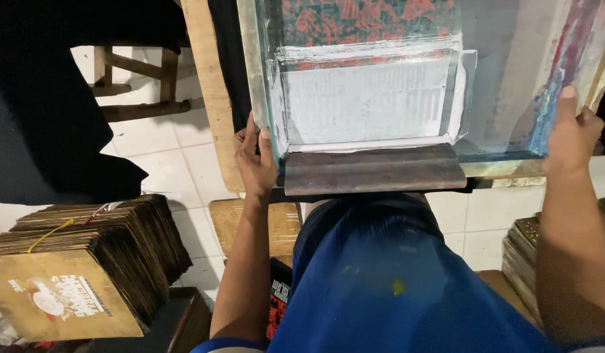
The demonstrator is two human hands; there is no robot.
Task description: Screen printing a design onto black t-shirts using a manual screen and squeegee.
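Now both hands grip the printing screen (381, 98) by its near corners: left hand (253, 160) with fingers curled round the frame edge, right hand (573, 124) clasping likewise. Probably best held level and moved evenly, since the squeegee (374, 171) rests against its front edge.

The left hand (255, 160) takes its grip on the near left corner of the printing screen frame (253, 72), thumb on top and fingers curled under. The right hand (573, 124) has its grip on the frame's near right corner, thumb lying along the paint-stained edge. Between the two grips a squeegee (374, 170) rests against the frame's near edge, just beyond it a white ink patch (364, 101) on the mesh. Below the left grip, a stack of brown cardboard sheets (93, 261) lies beside black cloth (47, 131).
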